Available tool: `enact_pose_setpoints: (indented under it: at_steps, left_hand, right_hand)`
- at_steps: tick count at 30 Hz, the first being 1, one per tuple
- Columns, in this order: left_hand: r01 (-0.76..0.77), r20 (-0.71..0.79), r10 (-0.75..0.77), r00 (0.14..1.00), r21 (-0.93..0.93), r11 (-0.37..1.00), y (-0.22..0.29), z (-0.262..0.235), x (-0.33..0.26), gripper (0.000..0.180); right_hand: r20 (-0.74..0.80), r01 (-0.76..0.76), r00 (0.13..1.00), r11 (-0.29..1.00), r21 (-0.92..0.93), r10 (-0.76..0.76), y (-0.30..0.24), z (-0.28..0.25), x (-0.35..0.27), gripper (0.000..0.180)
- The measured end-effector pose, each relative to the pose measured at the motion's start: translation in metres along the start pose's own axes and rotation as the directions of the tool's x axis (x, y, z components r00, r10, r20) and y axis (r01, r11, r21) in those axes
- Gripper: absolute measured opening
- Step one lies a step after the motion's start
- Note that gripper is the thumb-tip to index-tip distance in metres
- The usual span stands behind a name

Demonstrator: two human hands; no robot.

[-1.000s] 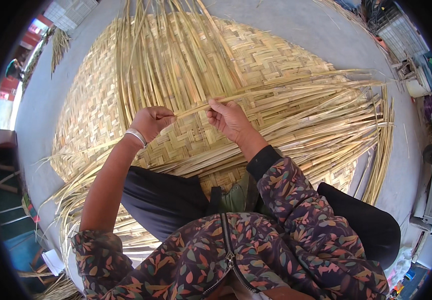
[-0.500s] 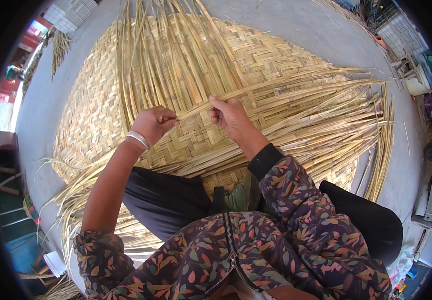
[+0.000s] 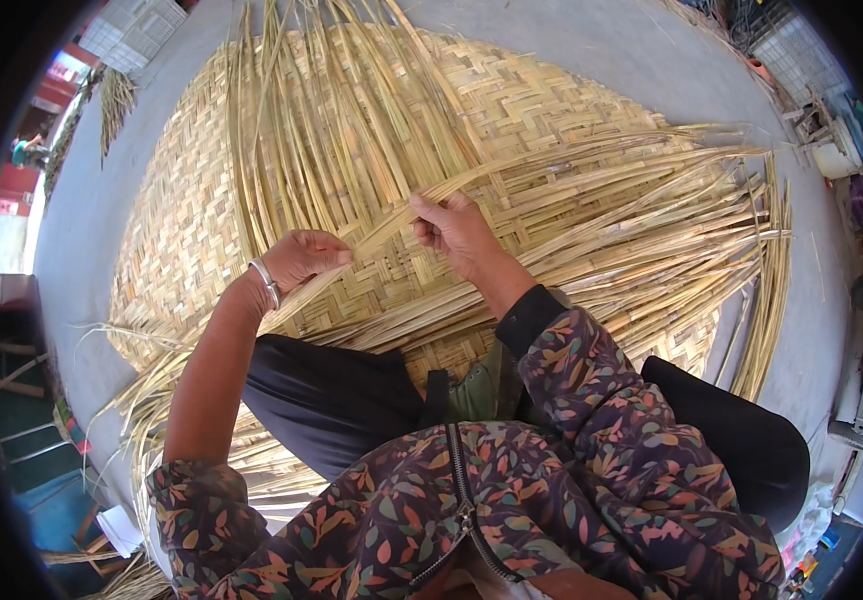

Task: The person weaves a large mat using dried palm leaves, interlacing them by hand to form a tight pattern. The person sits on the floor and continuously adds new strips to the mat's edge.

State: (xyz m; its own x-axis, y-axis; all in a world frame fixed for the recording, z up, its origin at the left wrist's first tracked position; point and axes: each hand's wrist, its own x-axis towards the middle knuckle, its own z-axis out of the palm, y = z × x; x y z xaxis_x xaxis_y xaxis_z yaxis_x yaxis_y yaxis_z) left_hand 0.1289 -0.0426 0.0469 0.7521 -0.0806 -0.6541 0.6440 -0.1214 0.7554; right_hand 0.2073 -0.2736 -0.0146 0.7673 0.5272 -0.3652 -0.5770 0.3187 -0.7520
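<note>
Stretching between the person's two hands, a pale strip [image 3: 384,234] slants over the middle of the woven mat [image 3: 167,205], higher at its right end. The left hand [image 3: 304,257], with a light bangle [image 3: 266,283] at its wrist, pinches it between thumb and fingertips; the right hand [image 3: 452,230] clamps it under the thumb against curled fingers. Compared with half a second ago, the left hand has dropped slightly and unrolled from a tight, fist-like bend, its fingers now straighter. A pale length now shows below it, running down toward the dark trouser leg [image 3: 327,400], though whether this is the same strip or another beneath is hard to tell. The right hand has barely shifted. The long strips [image 3: 337,120] fanning away across the mat's far part and the loose bundle [image 3: 642,245] spread to the right lie much as before.
</note>
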Motion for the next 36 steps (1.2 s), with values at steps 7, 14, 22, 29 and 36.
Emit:
enact_pose_setpoints:
  at_steps: [7,14,22,29,36]
  left_hand:
    - [-0.148,0.045,0.147,0.988,0.021,0.989,0.000,-0.014,0.009,0.020]
    - [-0.182,-0.120,0.233,0.965,0.329,0.926,0.013,0.010,0.003,0.015]
    - [-0.167,-0.183,0.292,0.939,0.498,0.851,-0.009,0.011,-0.009,0.014]
    - [-0.106,-0.199,0.191,0.961,0.375,0.921,-0.027,0.000,-0.004,0.016]
    - [-0.055,-0.188,0.123,0.974,0.331,0.942,-0.028,-0.025,0.007,0.024]
  right_hand:
    - [0.075,0.077,0.994,0.997,0.018,-0.078,-0.019,0.009,0.002,0.020]
    - [0.058,-0.163,0.986,0.959,0.234,0.154,0.001,-0.006,0.005,0.023]
    - [-0.089,-0.177,0.976,0.960,0.218,0.200,0.015,-0.010,0.005,0.027]
    - [-0.087,-0.052,0.994,0.990,0.130,0.064,0.007,-0.008,0.008,0.022]
    - [-0.010,0.297,0.951,0.926,-0.232,-0.308,-0.008,0.018,0.006,0.022]
